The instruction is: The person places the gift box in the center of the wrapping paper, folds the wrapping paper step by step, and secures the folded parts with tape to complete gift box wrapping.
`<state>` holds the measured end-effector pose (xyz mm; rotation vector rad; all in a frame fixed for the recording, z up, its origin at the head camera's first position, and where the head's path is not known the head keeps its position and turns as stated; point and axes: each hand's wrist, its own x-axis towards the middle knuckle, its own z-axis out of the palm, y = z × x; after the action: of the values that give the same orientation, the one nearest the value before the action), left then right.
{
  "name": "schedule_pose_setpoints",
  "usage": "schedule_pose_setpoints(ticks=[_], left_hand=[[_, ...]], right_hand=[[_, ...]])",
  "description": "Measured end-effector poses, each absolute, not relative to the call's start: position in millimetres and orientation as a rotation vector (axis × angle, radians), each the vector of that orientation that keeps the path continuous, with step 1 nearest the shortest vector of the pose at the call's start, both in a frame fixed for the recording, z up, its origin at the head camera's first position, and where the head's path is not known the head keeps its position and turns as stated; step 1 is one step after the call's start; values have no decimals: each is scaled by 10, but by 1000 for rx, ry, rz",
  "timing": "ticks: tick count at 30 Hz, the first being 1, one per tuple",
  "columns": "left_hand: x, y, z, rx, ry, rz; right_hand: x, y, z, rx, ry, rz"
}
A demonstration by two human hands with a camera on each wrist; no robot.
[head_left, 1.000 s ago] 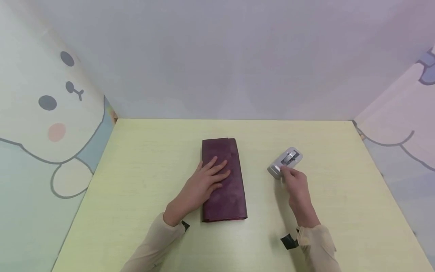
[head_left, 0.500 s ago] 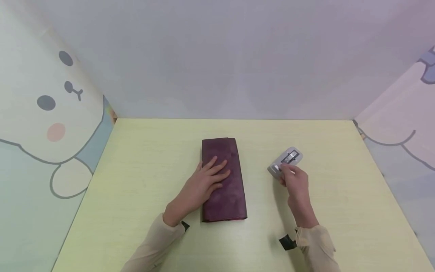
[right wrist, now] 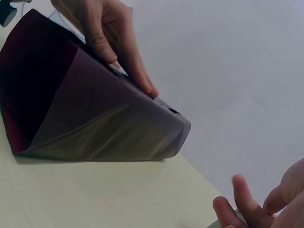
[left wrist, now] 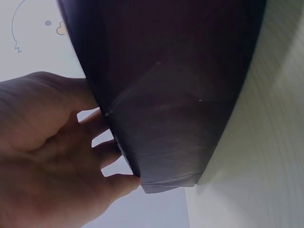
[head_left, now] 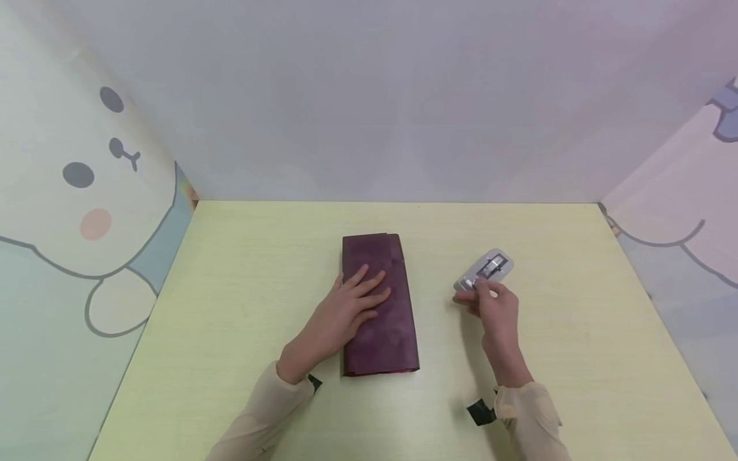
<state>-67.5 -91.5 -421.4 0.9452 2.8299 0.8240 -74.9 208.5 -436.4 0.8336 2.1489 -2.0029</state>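
A long dark maroon paper bag point(head_left: 383, 346), folded into a box-like shape, lies on the table in the head view. My left hand point(head_left: 348, 307) rests on it with spread fingers; the left wrist view shows those fingers along its edge. Its near end gapes open in the right wrist view. To its right lies a small grey tape dispenser point(head_left: 497, 261) with a shiny clear strip in its middle. My right hand point(head_left: 496, 314) is at its near end, thumb and forefinger pinching there, the other fingers pointing left. In the right wrist view only those fingers point(right wrist: 242, 194) and a grey edge show.
The pale yellow table point(head_left: 248, 269) ends at a plain whitish back wall point(head_left: 403, 115). Side panels with cartoon figures point(head_left: 81, 173) border it on the left and right. A black strap end point(head_left: 481, 412) hangs from the right sleeve.
My right hand has shifted slightly left at the dispenser's near end, and its lower fingers now extend out to the left. The left hand, the bag and the dispenser stay in place.
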Motion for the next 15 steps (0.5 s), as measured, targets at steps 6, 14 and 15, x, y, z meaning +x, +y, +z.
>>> schedule_pose_setpoints(ticks=[6, 14, 15], left_hand=[[-673, -914, -4207, 947, 2827, 826], [-679, -916, -4215, 956, 2833, 828], [-679, -918, -4213, 956, 2832, 829]], right_hand=[[-738, 2046, -4428, 814, 2301, -1963], [-718, 2045, -4428, 807, 2381, -1864], [-719, 2043, -4431, 805, 2383, -1868]])
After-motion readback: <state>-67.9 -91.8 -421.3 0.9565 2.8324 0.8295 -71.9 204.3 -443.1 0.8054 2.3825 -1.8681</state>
